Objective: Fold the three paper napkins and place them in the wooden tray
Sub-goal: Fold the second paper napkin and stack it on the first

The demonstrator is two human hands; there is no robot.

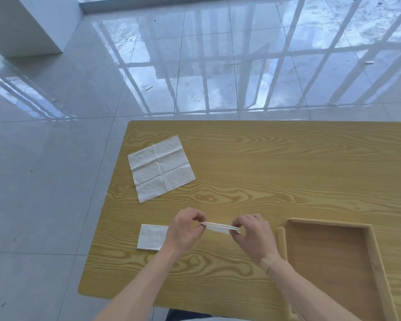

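Observation:
A folded white napkin (219, 227) is held edge-on just above the table, pinched at its left end by my left hand (185, 230) and at its right end by my right hand (252, 237). Another folded napkin (151, 236) lies flat on the table, partly hidden behind my left hand. An unfolded napkin (160, 167) with crease lines lies spread out at the far left of the table. The wooden tray (369, 246) sits at the right, close to my right hand, with nothing inside it.
The yellow wood-grain table (276, 163) stands on a glossy grey tiled floor. Its left edge runs close to both lying napkins. A white wall block is at the far upper left.

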